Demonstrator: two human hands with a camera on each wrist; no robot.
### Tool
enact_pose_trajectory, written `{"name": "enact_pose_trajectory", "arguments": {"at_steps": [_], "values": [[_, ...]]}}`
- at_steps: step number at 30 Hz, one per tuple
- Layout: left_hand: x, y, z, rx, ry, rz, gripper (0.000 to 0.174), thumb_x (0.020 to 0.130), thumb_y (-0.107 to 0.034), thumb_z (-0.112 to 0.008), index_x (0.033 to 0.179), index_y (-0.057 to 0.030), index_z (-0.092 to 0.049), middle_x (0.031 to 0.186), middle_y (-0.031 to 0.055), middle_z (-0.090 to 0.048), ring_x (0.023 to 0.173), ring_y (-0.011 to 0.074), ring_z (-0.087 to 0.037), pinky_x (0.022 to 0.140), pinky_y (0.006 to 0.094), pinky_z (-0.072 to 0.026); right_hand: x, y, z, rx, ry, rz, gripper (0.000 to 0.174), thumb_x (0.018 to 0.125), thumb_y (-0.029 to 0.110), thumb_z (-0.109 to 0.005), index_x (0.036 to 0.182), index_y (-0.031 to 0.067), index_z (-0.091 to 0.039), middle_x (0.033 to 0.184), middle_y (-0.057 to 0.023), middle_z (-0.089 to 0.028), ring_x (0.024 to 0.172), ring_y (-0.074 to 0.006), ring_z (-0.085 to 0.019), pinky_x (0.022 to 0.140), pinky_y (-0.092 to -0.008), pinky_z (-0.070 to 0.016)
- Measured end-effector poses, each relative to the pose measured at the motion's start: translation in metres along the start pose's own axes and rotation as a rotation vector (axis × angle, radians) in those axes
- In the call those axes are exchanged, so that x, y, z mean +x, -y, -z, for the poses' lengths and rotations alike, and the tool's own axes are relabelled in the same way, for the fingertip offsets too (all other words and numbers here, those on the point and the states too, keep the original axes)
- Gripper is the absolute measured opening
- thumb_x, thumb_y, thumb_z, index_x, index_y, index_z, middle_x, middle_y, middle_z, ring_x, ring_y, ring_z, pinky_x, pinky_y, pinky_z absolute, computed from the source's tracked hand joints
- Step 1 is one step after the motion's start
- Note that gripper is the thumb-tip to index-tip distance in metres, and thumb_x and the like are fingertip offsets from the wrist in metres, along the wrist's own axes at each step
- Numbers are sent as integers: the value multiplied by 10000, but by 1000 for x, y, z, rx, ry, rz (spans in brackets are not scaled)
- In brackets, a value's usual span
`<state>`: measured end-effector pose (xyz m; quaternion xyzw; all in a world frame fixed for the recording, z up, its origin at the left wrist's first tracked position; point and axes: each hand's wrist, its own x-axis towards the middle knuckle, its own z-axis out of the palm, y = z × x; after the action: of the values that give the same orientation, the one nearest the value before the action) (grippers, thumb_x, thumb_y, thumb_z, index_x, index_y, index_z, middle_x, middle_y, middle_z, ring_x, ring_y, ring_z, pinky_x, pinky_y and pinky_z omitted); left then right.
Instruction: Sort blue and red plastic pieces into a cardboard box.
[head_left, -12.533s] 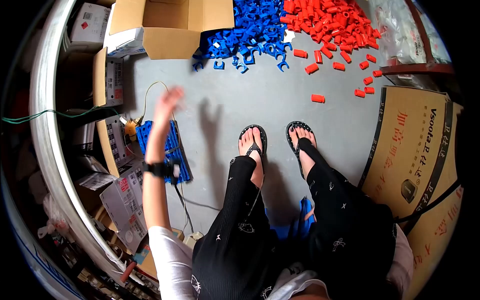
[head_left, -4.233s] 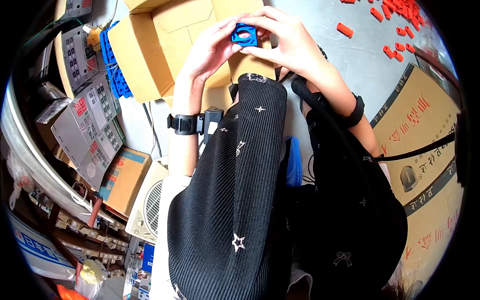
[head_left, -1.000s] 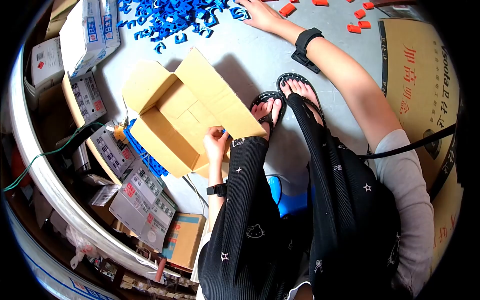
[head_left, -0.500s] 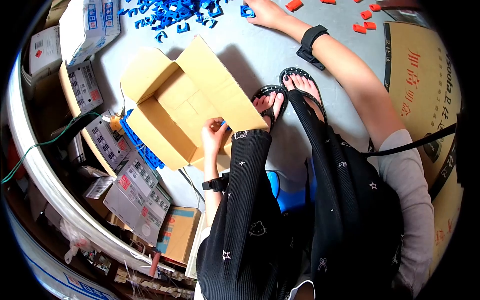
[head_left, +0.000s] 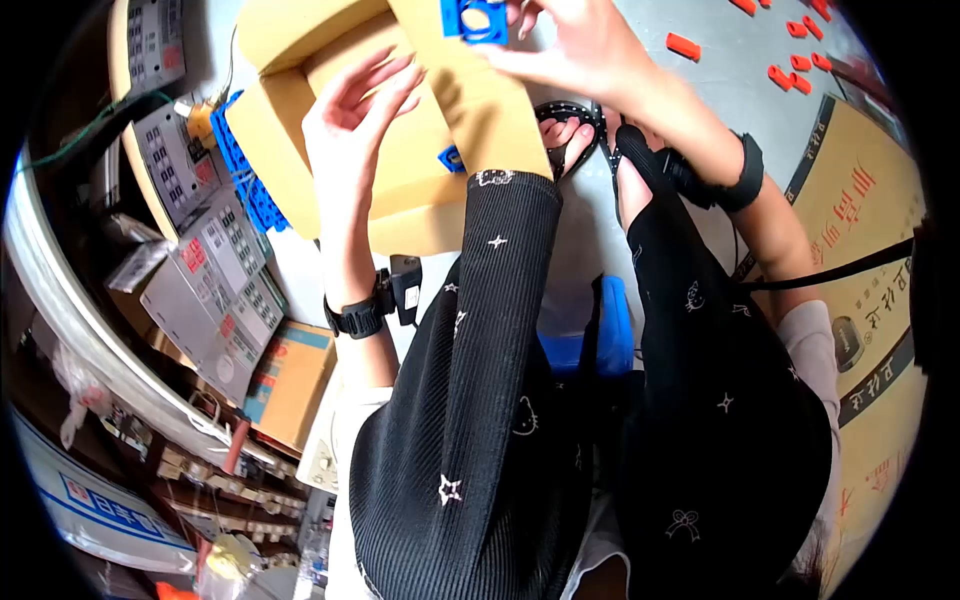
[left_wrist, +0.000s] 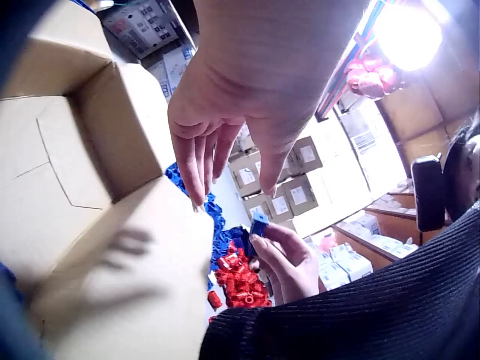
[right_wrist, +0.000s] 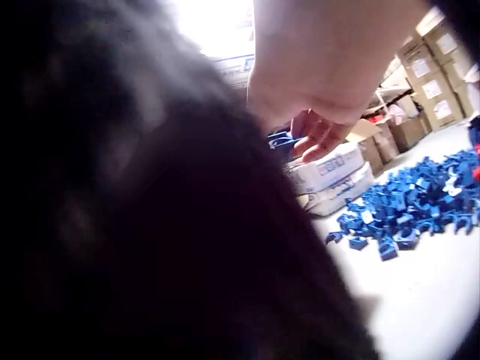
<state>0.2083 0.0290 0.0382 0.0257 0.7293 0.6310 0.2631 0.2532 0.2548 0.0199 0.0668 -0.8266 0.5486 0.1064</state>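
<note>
My right hand [head_left: 575,48] pinches a blue plastic pipe clip [head_left: 483,22] above the raised flap of the cardboard box. In the left wrist view the same pipe clip [left_wrist: 259,223] sticks up from the right hand's fingertips. My left hand [head_left: 352,118], fingers parted and loosely bent, hovers over the opening of the cardboard box [head_left: 290,140] and holds nothing. Inside the box, near its right wall, lies another blue pipe clip [head_left: 450,158]. The right wrist view is largely blocked by dark cloth, with part of the right hand [right_wrist: 322,94] showing.
A heap of blue clips [right_wrist: 409,199] lies on the floor, with red sleeve-like pieces [left_wrist: 244,283] beside it. A blue slatted piece [head_left: 248,175] stands left of the box. Shelves with cartons line the left; a large carton [head_left: 850,230] stands right.
The right hand has come back from the blue heap to the box with a clip. The left hand has risen out of the box, leaving a blue clip inside. The head view has shifted.
</note>
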Motion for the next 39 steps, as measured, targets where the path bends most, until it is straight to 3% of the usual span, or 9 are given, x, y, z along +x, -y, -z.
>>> {"name": "enact_pose_trajectory", "arguments": {"at_steps": [1,3,10,12,16,23,27,29,39], "values": [[0,-4,-5,-22,3,-14,427,829,-78,-692,1173,119,-533,1072,227,-628,949,229,-652,794,306,-560,-2,0,-8,-44,-32,171,438,680,154,-731,1079,33,-596,936,-176,-611,826,-318,-604,752,-375,-490],[-4,-12,-11,-52,-12,-9,434,810,-67,-711,1159,126,-539,1020,221,-648,918,214,-659,791,293,-561,-1,17,-14,-156,31,212,460,670,158,-735,1071,16,-562,950,-189,-589,857,-363,-586,768,-405,-491],[-12,13,6,-24,22,86,393,798,-91,-727,1113,94,-581,923,139,-682,824,147,-666,754,257,-562,-17,27,-55,86,177,32,414,733,132,-715,1093,23,-541,972,-158,-540,830,-307,-599,725,-362,-505],[-13,24,17,-97,124,130,404,809,-110,-716,1149,58,-575,911,113,-686,813,137,-666,747,260,-565,-26,15,-71,88,218,24,493,754,138,-709,1199,62,-512,1110,-116,-516,948,-298,-601,808,-365,-511],[-17,65,43,-31,107,210,344,822,-130,-707,1124,5,-613,906,95,-689,818,137,-668,743,251,-563,-36,7,-81,-47,142,106,458,754,168,-721,1162,75,-535,1102,-92,-514,885,-224,-625,769,-324,-525],[-34,142,63,-36,0,506,243,787,-72,-734,1001,15,-658,902,82,-663,786,138,-649,680,249,-577,-45,-5,-81,0,165,29,389,788,182,-702,1137,95,-552,1051,-72,-524,834,-186,-623,759,-306,-532],[-34,157,59,3,14,506,235,775,-52,-738,985,24,-666,852,82,-671,744,130,-651,667,242,-567,-41,0,-79,-36,163,13,349,803,190,-691,1114,95,-566,1023,-69,-536,829,-177,-624,756,-300,-532],[-32,164,59,106,52,500,206,768,-37,-736,954,31,-676,780,68,-673,694,120,-648,654,229,-551,-39,8,-72,116,206,-83,370,753,85,-693,1088,24,-550,986,-136,-537,811,-263,-602,717,-336,-505],[-34,187,59,477,58,305,337,667,-188,-826,917,-7,-690,685,45,-666,609,90,-609,594,234,-497,-41,4,-71,76,229,-134,332,769,70,-675,1075,23,-553,969,-131,-527,789,-246,-595,701,-319,-501]]}}
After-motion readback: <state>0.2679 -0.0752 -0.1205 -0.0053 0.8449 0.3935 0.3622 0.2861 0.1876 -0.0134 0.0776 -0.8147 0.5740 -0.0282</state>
